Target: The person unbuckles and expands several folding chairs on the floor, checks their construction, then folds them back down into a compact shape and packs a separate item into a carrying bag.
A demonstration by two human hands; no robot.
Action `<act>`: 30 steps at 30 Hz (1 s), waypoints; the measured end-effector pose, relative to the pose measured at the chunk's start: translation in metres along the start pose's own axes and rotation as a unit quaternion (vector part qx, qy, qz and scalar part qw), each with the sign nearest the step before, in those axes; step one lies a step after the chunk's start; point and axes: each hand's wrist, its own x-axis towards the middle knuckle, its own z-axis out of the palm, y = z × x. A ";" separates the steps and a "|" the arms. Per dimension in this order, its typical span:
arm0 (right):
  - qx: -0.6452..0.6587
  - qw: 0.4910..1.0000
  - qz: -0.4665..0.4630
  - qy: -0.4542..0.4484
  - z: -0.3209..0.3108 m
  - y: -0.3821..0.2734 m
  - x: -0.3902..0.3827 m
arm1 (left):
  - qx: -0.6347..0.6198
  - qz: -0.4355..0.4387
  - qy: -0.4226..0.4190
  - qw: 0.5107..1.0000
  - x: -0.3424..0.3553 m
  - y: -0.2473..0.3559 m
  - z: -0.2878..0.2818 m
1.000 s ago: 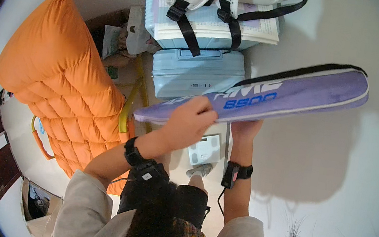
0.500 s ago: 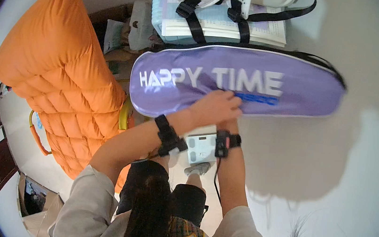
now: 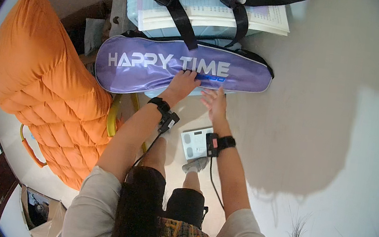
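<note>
A purple racket bag (image 3: 142, 77) with white piping, large white lettering and a small blue mark lies sideways ahead of me, against a light-blue hard case. My left hand (image 3: 184, 84) rests on the lower front of the bag, its fingers laid against the fabric near the blue mark. Just to the right and a little nearer, my right hand (image 3: 215, 103) is raised with fingers spread, holding nothing. Its fingertips come close to the bag's lower edge; whether they touch cannot be made out.
An orange quilted cover (image 3: 55, 97) over a chair with yellow arms stands at left. Behind the bag, an open book (image 3: 211, 14) and black straps (image 3: 182, 20) lie on the light-blue case (image 3: 130, 2). A white scale (image 3: 192, 142) sits by my feet. A cardboard box (image 3: 52, 217) is lower left.
The racket bag has shifted left and back toward the light-blue case. My hands, crossed over each other before, are now apart, the left on the bag and the right off it.
</note>
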 end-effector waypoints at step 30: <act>-0.447 0.876 -0.121 0.133 -0.003 -0.043 0.139 | 0.015 -0.101 0.153 0.983 -0.007 -0.035 0.037</act>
